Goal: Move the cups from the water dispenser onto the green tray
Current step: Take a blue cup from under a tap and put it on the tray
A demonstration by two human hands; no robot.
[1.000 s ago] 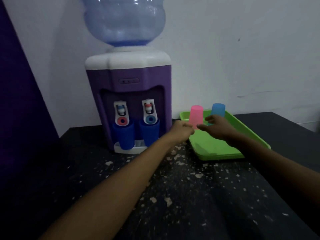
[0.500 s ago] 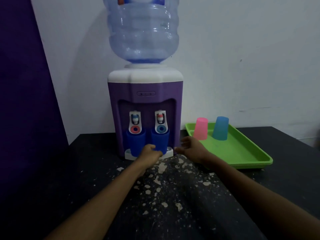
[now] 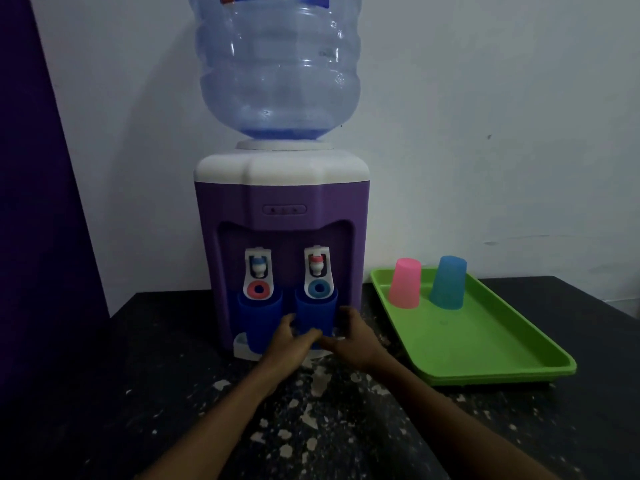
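Two dark blue cups stand on the drip ledge of the purple water dispenser [image 3: 282,202], the left cup [image 3: 258,318] under the left tap and the right cup [image 3: 317,313] under the right tap. My left hand [image 3: 289,342] and my right hand [image 3: 348,337] both wrap around the lower part of the right cup, one on each side. The green tray [image 3: 485,341] lies to the right of the dispenser. A pink cup [image 3: 404,283] and a light blue cup [image 3: 448,283] stand upside down at the tray's far end.
A large water bottle [image 3: 278,64] sits on top of the dispenser. The black table [image 3: 104,393] has white flecks in front of the dispenser. A white wall stands close behind, and a purple panel [image 3: 38,168] rises at the left.
Both hands have moved from the tray's cups leftward to the dispenser and closed around the right dark blue cup. The view has shifted closer and to the left.
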